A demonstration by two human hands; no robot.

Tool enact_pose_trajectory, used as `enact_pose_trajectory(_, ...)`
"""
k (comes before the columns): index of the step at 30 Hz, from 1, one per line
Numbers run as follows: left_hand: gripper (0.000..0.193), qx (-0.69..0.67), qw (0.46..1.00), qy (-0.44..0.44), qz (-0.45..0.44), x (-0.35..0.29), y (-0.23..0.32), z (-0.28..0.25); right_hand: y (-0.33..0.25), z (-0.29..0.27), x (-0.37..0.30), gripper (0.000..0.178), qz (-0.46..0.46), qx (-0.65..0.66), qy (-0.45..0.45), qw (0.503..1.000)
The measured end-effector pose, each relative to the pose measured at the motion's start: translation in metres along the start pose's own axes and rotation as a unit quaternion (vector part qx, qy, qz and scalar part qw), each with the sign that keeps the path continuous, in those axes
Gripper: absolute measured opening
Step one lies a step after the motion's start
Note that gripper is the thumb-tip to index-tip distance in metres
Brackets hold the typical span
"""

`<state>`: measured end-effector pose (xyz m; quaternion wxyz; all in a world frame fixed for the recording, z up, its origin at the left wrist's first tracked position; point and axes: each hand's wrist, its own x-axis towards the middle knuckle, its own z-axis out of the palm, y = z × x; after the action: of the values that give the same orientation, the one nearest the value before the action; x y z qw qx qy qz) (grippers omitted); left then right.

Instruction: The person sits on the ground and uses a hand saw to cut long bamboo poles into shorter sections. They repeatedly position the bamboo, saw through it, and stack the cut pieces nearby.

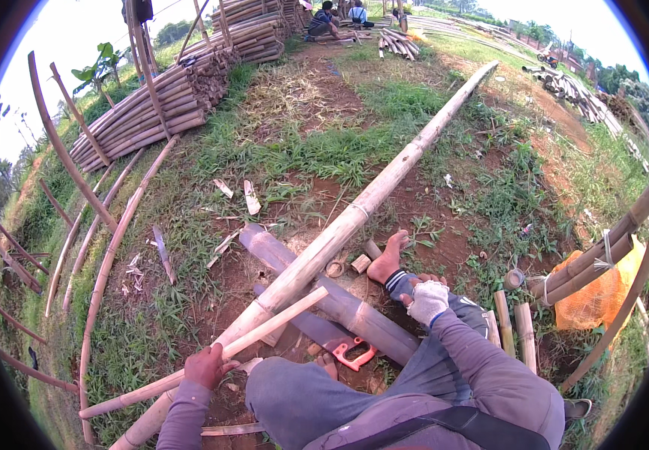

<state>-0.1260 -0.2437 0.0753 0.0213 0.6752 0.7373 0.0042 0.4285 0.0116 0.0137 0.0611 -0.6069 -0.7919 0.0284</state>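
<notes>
My bare left hand is closed around a slim, pale bamboo pole. This slim pole lies across a long, thick bamboo pole running from lower left to far right. My right hand, in a white knit glove, rests by my lower leg with its fingers curled. Whether it holds anything is hidden. Under the long pole, a short thick bamboo log lies crosswise on the ground. A handsaw with an orange handle leans along that log, near my knee.
Bamboo offcuts lie near my bare foot. Short upright bamboo pieces and an orange mesh sack stand at the right. Curved bamboo poles line the left. Large bamboo stacks and two seated people are farther back.
</notes>
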Motion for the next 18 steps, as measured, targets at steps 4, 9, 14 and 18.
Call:
enact_pose_trajectory(4,0.065,0.015,0.998,0.051,0.025,0.006,-0.004,0.007,0.043,0.008,-0.019,0.061,0.088,-0.078,-0.138,0.983)
enact_pose_trajectory(9,0.065,0.022,0.999,0.039,0.009,0.015,-0.014,0.012,0.023,0.006,-0.016,0.062,0.085,-0.096,-0.138,0.982)
enact_pose_trajectory(14,0.063,0.011,1.0,0.014,0.011,0.021,-0.019,0.007,0.03,0.017,-0.019,0.066,0.07,-0.122,-0.114,0.983)
enact_pose_trajectory(18,0.063,0.007,1.0,0.03,-0.005,0.014,-0.029,0.007,0.023,0.014,-0.017,0.064,0.059,-0.146,-0.092,0.983)
